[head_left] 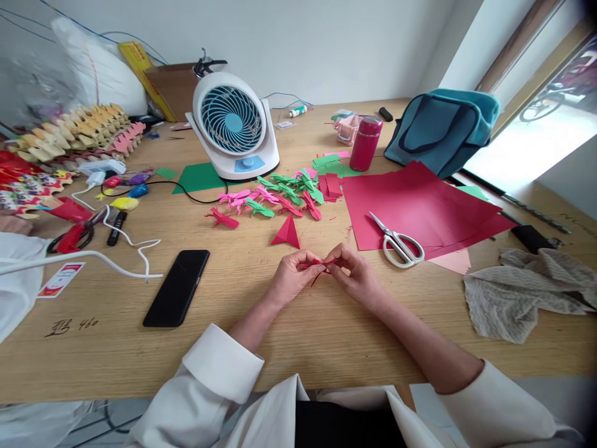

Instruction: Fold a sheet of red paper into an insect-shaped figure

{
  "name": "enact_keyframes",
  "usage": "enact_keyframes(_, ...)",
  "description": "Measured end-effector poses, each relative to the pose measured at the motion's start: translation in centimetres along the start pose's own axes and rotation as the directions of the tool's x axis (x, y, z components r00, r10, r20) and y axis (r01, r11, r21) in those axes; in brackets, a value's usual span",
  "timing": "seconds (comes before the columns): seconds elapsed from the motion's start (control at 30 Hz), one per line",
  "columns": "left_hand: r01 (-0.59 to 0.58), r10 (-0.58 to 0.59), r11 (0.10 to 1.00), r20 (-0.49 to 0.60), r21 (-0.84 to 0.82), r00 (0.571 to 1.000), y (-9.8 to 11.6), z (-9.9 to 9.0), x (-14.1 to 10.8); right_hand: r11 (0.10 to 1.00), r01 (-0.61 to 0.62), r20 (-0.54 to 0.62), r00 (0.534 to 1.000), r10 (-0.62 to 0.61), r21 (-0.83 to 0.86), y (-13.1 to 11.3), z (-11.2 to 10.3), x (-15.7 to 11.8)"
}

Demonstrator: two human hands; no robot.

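Note:
Above the front middle of the table, my left hand [298, 274] and my right hand [352, 274] meet fingertip to fingertip. Both pinch a small piece of folded red paper [318, 277], and thin strips of it stick out below and between the fingers. Most of the paper is hidden by the fingers. Just beyond my hands lies a folded red paper triangle [286, 233]. Behind that is a pile of folded paper figures [261, 202] in pink, green and red. White-handled scissors [402, 247] rest to the right, partly on large red paper sheets [420, 205].
A black phone [177, 288] lies left of my hands. A white fan [233, 124] stands behind the paper figures, with a red flask [366, 143] and a blue bag [441, 130] to its right. A crumpled cloth [522, 292] is at right, a white cable [93, 258] at left.

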State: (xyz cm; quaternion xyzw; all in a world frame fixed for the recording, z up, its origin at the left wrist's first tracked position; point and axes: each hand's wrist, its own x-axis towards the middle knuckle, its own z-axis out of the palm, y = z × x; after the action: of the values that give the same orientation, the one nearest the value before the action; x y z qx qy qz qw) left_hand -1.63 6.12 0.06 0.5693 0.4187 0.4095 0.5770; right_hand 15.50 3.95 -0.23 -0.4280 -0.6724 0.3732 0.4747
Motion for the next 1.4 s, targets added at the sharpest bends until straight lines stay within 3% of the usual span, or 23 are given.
enact_keyframes(0.1, -0.030, 0.030, 0.999, -0.007, 0.042, 1.000, 0.2, 0.0, -0.3, 1.000, 0.022, 0.007, 1.000, -0.022, 0.012, 0.2, 0.0, 0.0)
enact_keyframes(0.27, -0.217, 0.239, 0.932, -0.041, 0.289, 0.970, 0.6, -0.2, -0.9, 1.000, -0.008, -0.018, 1.000, 0.009, 0.023, 0.5, -0.1, 0.0)
enact_keyframes(0.47, -0.365, 0.381, 0.842, 0.042, 0.398, 0.924, 0.9, -0.7, -1.0, 0.986, -0.093, 0.048, 0.995, 0.088, 0.139, 0.2, -0.3, 0.2)
enact_keyframes(0.63, -0.424, 0.429, 0.793, 0.093, 0.438, 0.898, 1.1, -1.1, -0.9, 0.950, -0.181, 0.134, 0.979, 0.150, 0.253, -0.5, -0.7, 0.6)
enact_keyframes(0.8, -0.491, 0.487, 0.725, 0.146, 0.483, 0.861, 1.3, -1.4, -0.9, 0.886, -0.339, 0.234, 0.933, 0.273, 0.316, -0.4, -1.4, 0.7)
enact_keyframes(1.0, -0.584, 0.566, 0.632, 0.212, 0.509, 0.797, 1.1, -1.3, -0.6, 0.853, -0.432, 0.250, 0.896, 0.367, 0.294, 0.1, -1.4, 0.7)
enact_keyframes(1.4, -0.574, 0.567, 0.676, 0.172, 0.462, 0.806, 0.8, -0.8, -0.6, 0.787, -0.499, 0.299, 0.862, 0.409, 0.363, 0.3, -1.4, 0.9)
